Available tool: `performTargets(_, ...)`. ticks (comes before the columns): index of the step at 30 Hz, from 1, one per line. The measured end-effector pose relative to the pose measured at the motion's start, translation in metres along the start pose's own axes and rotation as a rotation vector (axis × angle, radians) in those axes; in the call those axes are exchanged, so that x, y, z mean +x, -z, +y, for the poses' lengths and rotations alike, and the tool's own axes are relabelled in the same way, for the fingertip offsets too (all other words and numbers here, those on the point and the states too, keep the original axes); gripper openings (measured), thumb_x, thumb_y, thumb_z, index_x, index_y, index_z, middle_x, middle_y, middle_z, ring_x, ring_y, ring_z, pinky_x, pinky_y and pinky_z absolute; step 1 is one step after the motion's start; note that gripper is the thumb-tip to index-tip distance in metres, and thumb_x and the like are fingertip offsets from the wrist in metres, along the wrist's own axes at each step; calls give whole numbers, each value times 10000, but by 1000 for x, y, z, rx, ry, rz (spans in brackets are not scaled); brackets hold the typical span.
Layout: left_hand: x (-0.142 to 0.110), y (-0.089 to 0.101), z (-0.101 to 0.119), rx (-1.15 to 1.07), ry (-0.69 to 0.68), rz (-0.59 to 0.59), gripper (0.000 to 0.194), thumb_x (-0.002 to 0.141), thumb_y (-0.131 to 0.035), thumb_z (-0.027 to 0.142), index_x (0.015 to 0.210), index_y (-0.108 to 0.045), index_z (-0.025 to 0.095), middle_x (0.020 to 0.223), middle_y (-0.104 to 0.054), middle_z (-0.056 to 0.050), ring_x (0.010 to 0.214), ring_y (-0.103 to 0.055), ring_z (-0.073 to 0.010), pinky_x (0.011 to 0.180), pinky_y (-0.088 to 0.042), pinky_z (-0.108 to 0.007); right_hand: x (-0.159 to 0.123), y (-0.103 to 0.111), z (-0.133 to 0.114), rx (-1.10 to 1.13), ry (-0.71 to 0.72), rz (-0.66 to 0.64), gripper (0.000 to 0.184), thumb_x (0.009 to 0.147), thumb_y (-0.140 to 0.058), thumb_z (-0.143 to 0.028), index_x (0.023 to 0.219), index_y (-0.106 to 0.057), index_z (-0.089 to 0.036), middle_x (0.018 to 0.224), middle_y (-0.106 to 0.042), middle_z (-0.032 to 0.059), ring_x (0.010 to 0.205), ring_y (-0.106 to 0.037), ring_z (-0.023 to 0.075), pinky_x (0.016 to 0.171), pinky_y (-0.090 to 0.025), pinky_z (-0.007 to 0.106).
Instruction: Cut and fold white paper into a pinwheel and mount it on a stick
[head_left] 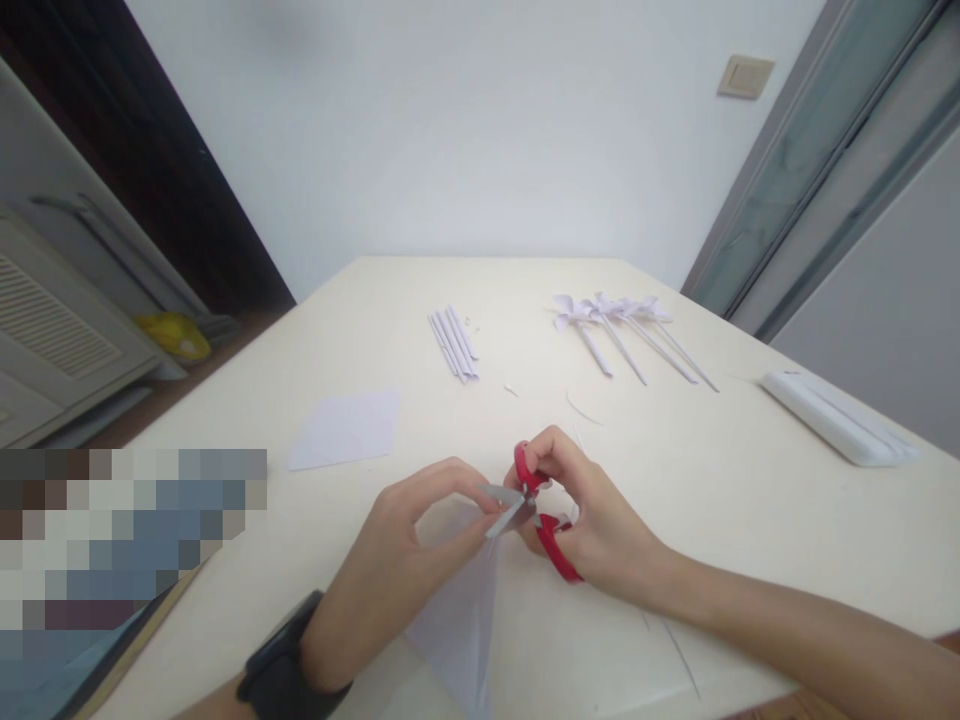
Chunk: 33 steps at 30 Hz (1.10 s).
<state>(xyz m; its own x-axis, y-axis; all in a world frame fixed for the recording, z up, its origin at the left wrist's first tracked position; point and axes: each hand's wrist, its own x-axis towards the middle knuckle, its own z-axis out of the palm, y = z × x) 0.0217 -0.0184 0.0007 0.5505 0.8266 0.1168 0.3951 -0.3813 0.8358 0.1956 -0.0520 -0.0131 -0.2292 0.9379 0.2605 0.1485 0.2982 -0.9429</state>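
Observation:
My left hand (pixel 431 535) pinches the tip of a folded sheet of white paper (pixel 461 620) that hangs down toward the table's front edge. A black watch sits on that wrist. In my right hand (pixel 592 510) is a pair of scissors (pixel 556 548) with red handles, fingers through the loops. Their blades stand apart and point left, right at the pinched paper tip, close to my left fingertips. Whether the blades touch the paper, I cannot tell.
A flat paper square (pixel 349 430) lies at left. Rolled paper sticks (pixel 451 345) lie further back, with paper pinwheels (pixel 626 325) to their right. A white packet (pixel 836 418) rests near the right edge. Thin paper scraps (pixel 583 410) are scattered on the cream table (pixel 697 480).

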Motion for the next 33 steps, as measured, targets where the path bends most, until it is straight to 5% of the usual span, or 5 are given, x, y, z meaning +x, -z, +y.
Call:
performTargets(21, -4, -1, 0, -68, 17, 7, 64, 764, -562, 181, 723, -608, 198, 819, -640, -17, 788, -590, -180, 700, -459, -259, -1, 0, 1, 14, -36, -26, 481, 528, -411, 138, 835, -370, -230, 831, -511, -43, 788, -503, 120, 696, -411, 243)
performTargets(33, -4, -2, -1, -57, -35, -8, 76, 781, -558, 199, 724, -608, 187, 782, -639, -21, 744, -591, -168, 694, -458, -258, -2, 0, 2, -28, -40, -32, 466, 529, -429, 134, 808, -354, -231, 808, -498, -52, 740, -482, 105, 576, -373, 192)
